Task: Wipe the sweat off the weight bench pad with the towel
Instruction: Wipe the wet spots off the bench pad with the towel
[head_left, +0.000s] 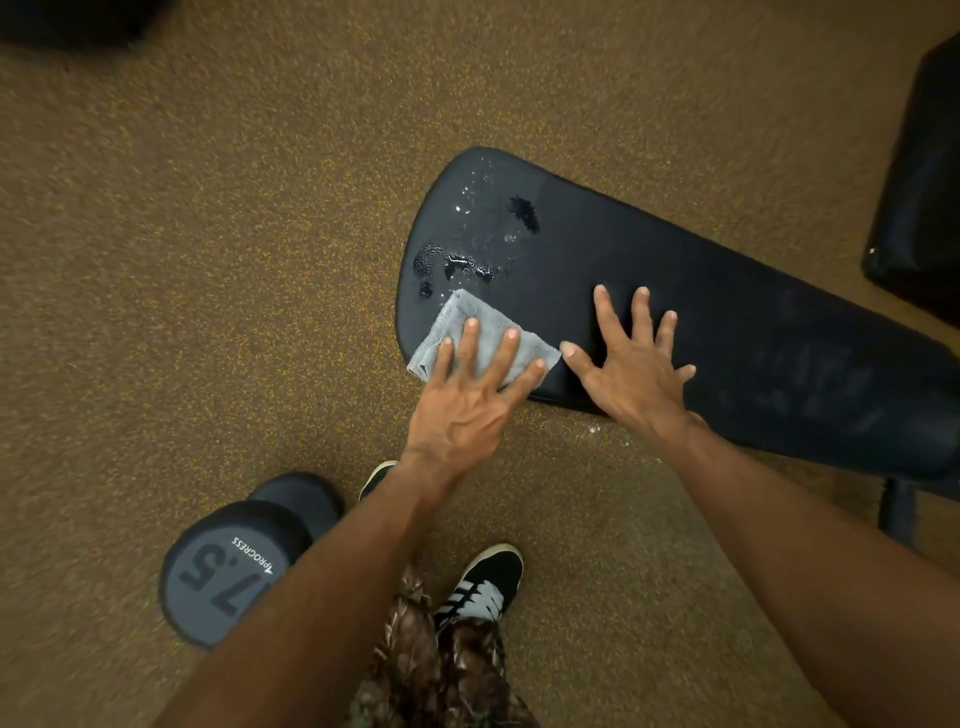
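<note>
The black weight bench pad runs from the centre toward the right edge. Sweat drops and wet patches lie on its rounded near-left end. A small grey folded towel lies on the pad just below the wet patches, at the pad's near edge. My left hand presses flat on the towel with fingers spread, holding it down. To the right of the towel, my right hand rests flat on the bare pad, fingers spread, its thumb tip next to the towel's corner.
A dark dumbbell marked 17.5 lies on the speckled brown floor at lower left. My shoes stand below the pad. The bench's leg shows at right, and another black padded object sits at the right edge.
</note>
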